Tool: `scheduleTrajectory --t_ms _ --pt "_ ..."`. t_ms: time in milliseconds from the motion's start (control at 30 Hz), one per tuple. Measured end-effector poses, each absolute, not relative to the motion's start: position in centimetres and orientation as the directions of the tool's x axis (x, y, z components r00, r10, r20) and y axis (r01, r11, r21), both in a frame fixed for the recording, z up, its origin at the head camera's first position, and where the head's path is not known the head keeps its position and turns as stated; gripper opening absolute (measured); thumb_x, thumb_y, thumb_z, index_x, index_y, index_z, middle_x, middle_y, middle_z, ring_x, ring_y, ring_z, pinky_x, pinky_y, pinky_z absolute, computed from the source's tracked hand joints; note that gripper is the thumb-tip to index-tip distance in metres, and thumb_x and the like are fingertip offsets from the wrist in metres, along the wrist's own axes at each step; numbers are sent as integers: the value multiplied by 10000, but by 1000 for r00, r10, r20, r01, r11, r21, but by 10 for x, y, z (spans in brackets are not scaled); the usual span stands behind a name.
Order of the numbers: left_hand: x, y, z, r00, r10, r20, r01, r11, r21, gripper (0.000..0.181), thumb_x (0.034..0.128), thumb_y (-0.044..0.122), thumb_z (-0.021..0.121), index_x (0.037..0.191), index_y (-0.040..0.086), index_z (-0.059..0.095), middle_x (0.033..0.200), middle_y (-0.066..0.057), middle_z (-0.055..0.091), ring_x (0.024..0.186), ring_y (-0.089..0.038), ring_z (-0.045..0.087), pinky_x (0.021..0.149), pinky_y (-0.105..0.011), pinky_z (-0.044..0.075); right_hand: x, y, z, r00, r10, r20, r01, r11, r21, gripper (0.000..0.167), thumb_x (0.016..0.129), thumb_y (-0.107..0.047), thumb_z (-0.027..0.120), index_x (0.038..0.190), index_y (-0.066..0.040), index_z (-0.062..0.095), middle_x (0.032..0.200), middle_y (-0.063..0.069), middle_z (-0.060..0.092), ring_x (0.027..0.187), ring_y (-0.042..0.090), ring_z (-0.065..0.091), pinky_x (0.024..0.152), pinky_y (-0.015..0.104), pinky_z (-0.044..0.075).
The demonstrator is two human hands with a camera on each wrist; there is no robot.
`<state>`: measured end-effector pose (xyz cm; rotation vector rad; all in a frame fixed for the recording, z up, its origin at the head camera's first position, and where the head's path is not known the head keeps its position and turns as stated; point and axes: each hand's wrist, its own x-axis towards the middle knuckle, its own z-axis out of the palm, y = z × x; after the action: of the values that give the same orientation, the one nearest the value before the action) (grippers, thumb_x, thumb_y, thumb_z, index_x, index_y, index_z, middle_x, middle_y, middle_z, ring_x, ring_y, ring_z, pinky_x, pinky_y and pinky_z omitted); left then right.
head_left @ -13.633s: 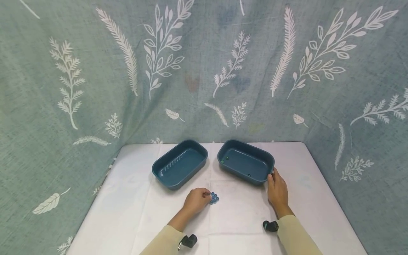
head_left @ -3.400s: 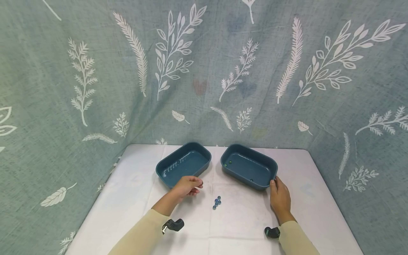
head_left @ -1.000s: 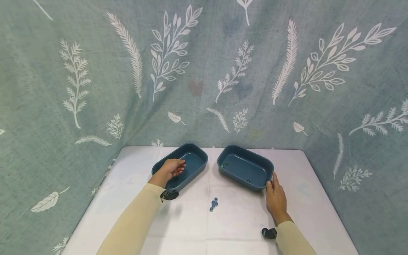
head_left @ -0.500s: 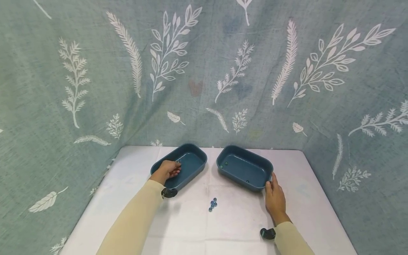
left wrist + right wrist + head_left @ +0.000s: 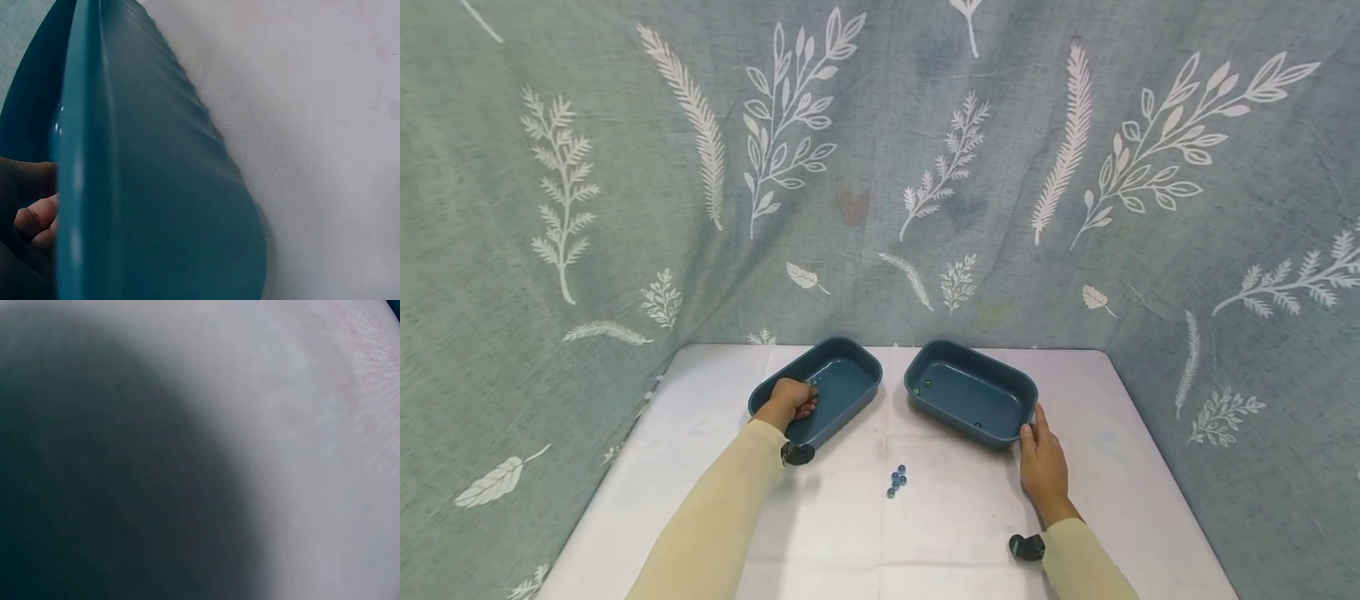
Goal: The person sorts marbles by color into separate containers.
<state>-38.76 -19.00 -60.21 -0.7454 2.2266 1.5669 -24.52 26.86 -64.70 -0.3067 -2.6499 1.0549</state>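
Note:
Inside the left blue tray [image 5: 852,404], my left hand [image 5: 790,400] has its fingers bent low near the bottom; whether they hold a marble is hidden. In the left wrist view, the tray wall [image 5: 162,175] covers much of the fingers [image 5: 37,215]. Small glints near the fingertips look like a marble. My right hand [image 5: 1043,467] rests against the near right corner of the right blue tray [image 5: 973,396], thumb and fingers extended along its outside. Two green marbles [image 5: 928,384] and a dark one [image 5: 978,426] lie in that tray.
Several blue marbles [image 5: 896,485] lie in a loose group on the white tablecloth [image 5: 955,517], in front of the two trays. Patterned cloth [image 5: 850,275] hangs behind and on both sides. The right wrist view is mostly blurred by something dark and close.
Earlier my left hand was at the marbles on the cloth, then carried a pinched one leftward. It has since lowered into the left tray. The loose group has shrunk; my right hand stays put.

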Motion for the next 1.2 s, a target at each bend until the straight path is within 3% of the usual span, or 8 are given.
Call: scheduleTrajectory --t_ms 367,600,733,867,1000,1200 --pt "-386 -191 -603 -809 -248 -533 -583 226 780 48 909 31 615 899 -16 619 655 -56 614 498 -115 610 498 -252 555 -246 269 -648 -942 272 199 66 728 -682 588 1057 -467 229 1573 -193 162 1383 232 496 1298 427 401 1063 601 301" --pt "-382 -194 -591 -853 -216 -475 -512 177 840 90 903 31 636 924 -54 658 648 -69 639 517 -126 628 525 -278 574 -244 268 -644 -943 287 170 92 713 -695 592 1054 -477 231 1573 -201 160 1380 228 499 1306 426 393 1070 606 291" --pt "-374 -191 -578 -869 -178 -461 -486 133 864 221 927 73 625 1084 -81 651 721 -54 658 553 -97 637 559 -251 576 -243 267 -643 -944 292 151 110 712 -693 590 1054 -477 229 1575 -215 144 1391 220 492 1318 421 383 1079 605 281" --pt "-361 -185 -561 -900 -114 -422 -433 109 895 334 941 106 615 1209 -93 601 887 -122 690 613 -93 657 613 -251 584 -244 268 -643 -944 292 156 108 717 -689 585 1056 -472 232 1576 -221 141 1384 222 495 1315 419 388 1078 602 284" --pt "-346 -174 -544 -927 -40 -372 -374 106 921 367 958 138 622 1252 -77 579 1015 -175 678 674 -98 663 652 -250 583 -244 268 -642 -944 293 154 108 711 -694 588 1055 -475 233 1574 -212 149 1380 228 496 1314 422 387 1079 605 279" --pt "-325 -158 -526 -948 43 -315 -310 99 946 374 964 134 625 1268 -75 565 1026 -204 666 683 -111 658 651 -251 581 -243 267 -641 -946 296 132 126 711 -692 591 1054 -479 217 1578 -221 124 1386 229 491 1317 424 385 1083 603 277"
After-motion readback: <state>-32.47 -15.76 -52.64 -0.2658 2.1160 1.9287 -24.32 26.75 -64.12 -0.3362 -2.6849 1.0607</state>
